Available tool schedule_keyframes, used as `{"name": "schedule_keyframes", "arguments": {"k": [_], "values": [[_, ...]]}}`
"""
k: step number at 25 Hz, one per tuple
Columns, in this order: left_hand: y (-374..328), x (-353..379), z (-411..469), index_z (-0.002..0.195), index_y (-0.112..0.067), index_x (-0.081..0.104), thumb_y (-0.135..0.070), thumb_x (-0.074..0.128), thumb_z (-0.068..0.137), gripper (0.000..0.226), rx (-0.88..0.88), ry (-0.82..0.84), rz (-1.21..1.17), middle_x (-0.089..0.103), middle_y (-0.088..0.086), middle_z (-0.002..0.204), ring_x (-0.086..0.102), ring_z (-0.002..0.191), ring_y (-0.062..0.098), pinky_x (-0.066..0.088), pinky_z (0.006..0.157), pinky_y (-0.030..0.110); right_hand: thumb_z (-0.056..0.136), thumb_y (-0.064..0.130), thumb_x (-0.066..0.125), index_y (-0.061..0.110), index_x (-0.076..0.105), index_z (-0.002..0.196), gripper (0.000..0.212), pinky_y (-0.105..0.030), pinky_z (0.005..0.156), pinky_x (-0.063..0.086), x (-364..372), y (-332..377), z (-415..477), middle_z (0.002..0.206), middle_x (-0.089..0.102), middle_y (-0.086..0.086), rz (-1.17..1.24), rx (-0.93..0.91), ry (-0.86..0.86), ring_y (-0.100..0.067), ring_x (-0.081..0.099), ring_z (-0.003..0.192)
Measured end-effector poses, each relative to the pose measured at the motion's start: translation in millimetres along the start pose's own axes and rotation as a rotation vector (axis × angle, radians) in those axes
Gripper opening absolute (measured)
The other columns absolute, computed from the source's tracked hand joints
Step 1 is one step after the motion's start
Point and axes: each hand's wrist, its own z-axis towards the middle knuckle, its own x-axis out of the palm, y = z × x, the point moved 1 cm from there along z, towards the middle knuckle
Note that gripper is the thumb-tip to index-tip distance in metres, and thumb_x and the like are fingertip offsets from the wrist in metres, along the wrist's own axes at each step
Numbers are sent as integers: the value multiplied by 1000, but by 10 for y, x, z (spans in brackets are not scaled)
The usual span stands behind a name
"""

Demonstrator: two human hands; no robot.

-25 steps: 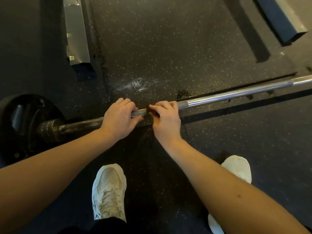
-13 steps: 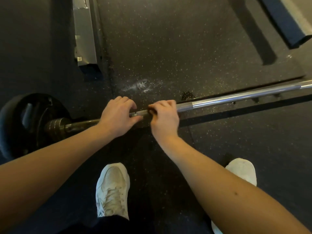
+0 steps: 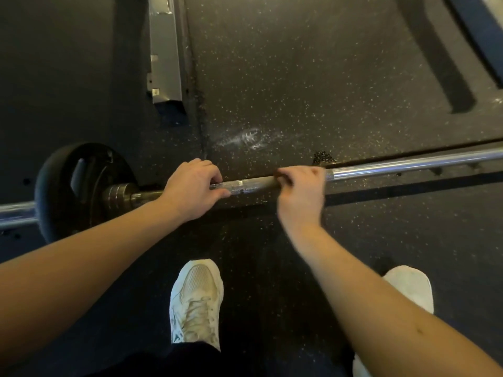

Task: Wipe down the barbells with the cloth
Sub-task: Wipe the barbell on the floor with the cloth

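Your left hand (image 3: 190, 187) grips the barbell (image 3: 253, 184) lying on the floor, and your right hand (image 3: 300, 186) clamps the dark cloth (image 3: 281, 177) round it. Loosen that left and the bar could roll toward your shoe (image 3: 196, 297).

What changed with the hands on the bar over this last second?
The hands drew apart along the barbell: the left hand now sits nearer the weight plate, the right hand a little further right, baring knurled bar between them. Both still hold the bar; barbell, plate and shoes stayed put.
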Motion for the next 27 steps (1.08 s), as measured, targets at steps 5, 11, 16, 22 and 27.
{"name": "schedule_keyframes", "arguments": {"k": [5,11,16,22,27], "values": [[-45,63,-43,106,-26,71,-46,74,89,27,-31,-72,-4,57,-13,97,51,94,6,49,87,29,95,19,64,22,73,119,26,-29,93,43,271,409,-179,115,68,9,-23,-322,206,-15,48,118],[-47,77,-40,108,-24,71,-48,71,90,30,0,-64,-32,56,-12,96,50,92,7,48,83,29,98,19,63,14,73,120,25,-37,99,47,-354,-528,166,114,59,1,-44,-12,1,-17,47,114],[-48,85,-51,105,-23,71,-44,74,89,27,-24,-76,-42,56,-12,94,50,92,7,47,82,29,96,14,63,15,72,119,24,-36,99,47,53,1,-54,116,57,1,41,110,-74,-18,46,115],[-31,90,-58,105,-24,70,-44,75,87,27,-38,-79,-34,54,-13,93,49,91,7,47,81,29,94,16,67,18,73,119,26,-30,87,50,115,203,-147,111,56,2,15,-267,163,-15,47,111],[-58,97,-30,106,-22,69,-44,74,88,29,-4,-66,-83,56,-11,97,50,94,8,48,82,30,98,20,64,16,72,122,26,-35,101,47,-358,-460,167,113,54,4,3,56,-6,-12,45,112]]}}
